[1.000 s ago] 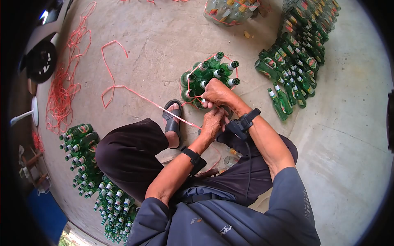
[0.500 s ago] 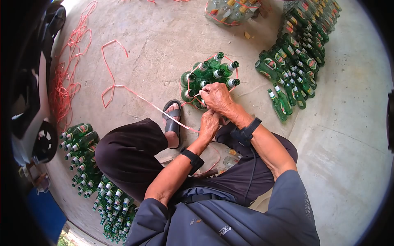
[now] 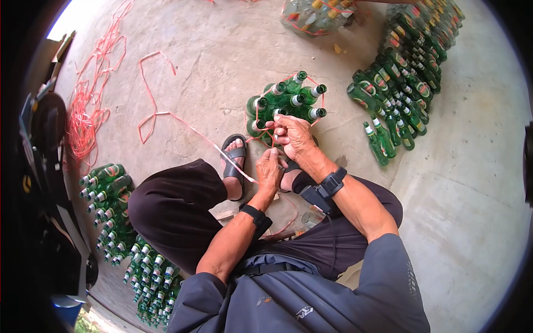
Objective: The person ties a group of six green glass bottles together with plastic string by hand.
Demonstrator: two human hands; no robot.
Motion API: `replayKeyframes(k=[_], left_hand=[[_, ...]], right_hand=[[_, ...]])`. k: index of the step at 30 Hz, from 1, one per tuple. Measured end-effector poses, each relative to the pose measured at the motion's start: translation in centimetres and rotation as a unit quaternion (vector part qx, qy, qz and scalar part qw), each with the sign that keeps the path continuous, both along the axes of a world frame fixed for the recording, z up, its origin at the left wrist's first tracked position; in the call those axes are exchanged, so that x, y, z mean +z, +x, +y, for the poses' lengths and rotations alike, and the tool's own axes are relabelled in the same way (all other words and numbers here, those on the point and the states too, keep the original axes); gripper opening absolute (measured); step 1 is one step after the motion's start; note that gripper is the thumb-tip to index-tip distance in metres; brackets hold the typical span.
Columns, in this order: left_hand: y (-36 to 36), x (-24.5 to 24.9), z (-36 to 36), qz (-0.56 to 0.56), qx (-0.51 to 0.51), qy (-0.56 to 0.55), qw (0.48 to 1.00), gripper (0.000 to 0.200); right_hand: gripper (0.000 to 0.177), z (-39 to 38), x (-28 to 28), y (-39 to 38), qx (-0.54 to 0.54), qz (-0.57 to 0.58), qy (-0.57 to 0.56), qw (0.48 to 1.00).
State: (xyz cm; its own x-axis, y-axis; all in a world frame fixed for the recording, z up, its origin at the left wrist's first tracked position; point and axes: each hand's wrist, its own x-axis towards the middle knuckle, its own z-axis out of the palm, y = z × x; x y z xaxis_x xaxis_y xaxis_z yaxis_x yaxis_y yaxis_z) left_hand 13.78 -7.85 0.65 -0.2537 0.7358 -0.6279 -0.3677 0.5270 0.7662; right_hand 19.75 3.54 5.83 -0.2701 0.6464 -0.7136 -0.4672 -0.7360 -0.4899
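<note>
A cluster of upright green glass bottles (image 3: 286,101) stands on the floor in front of my feet, with pink plastic string (image 3: 324,100) looped around it. My right hand (image 3: 295,136) is at the near side of the cluster, fingers curled in a pinch on the string. Just below it, my left hand (image 3: 268,171) is closed on the string too, thumb and fingers pressed together. A long loose length of string (image 3: 197,135) trails from the left hand across the floor to the upper left. The hands partly hide the nearest bottles.
More green bottles (image 3: 388,83) lie in rows at the right, and others (image 3: 150,277) are packed at the lower left. Tangled pink string (image 3: 86,122) lies at the left. A tied bundle of clear bottles (image 3: 316,16) stands at the top. A dark vehicle (image 3: 50,222) edges the left.
My hands have drawn apart: the left has moved slightly left and down, the right slightly to the right. An arm-like shape shows more at the top edge.
</note>
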Motion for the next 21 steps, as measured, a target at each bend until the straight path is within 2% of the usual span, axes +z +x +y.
replayKeyframes(k=[3,6,7,10,13,15,17,18,21], left_hand=[[-0.9,-0.9,0.3,0.001,0.003,-0.009,1.000,0.034],[-1.2,-1.2,1.4,0.042,-0.011,0.001,0.999,0.035],[-1.2,-1.2,1.6,0.076,-0.022,0.024,0.997,0.035],[-0.8,-0.8,1.9,0.107,-0.032,0.046,0.993,0.037],[-0.7,0.2,2.3,0.155,-0.052,0.050,0.985,0.038],[-0.8,0.4,2.4,0.189,-0.073,0.034,0.979,0.038],[-0.8,0.0,2.3,0.235,-0.107,-0.018,0.966,0.037],[-0.9,0.2,2.3,0.235,-0.107,-0.018,0.966,0.037],[-1.3,0.1,2.1,0.203,-0.087,-0.021,0.975,0.038]], right_hand=[[0.014,0.3,0.1,-0.1,0.062,-0.041,0.016,0.997],[0.023,1.0,1.1,-0.3,0.180,-0.194,0.122,0.957],[0.023,1.2,0.8,-0.3,0.181,-0.194,0.121,0.957],[0.027,1.6,1.0,-0.4,0.196,-0.282,0.232,0.910],[0.027,2.3,1.2,0.0,0.164,-0.294,0.285,0.897],[0.027,2.3,1.4,0.4,0.152,-0.295,0.272,0.903],[0.021,1.9,1.4,0.8,0.164,-0.225,0.198,0.940],[0.017,1.6,1.6,0.7,0.168,-0.228,0.195,0.939],[0.020,0.6,1.2,0.7,0.186,-0.232,0.192,0.935]])
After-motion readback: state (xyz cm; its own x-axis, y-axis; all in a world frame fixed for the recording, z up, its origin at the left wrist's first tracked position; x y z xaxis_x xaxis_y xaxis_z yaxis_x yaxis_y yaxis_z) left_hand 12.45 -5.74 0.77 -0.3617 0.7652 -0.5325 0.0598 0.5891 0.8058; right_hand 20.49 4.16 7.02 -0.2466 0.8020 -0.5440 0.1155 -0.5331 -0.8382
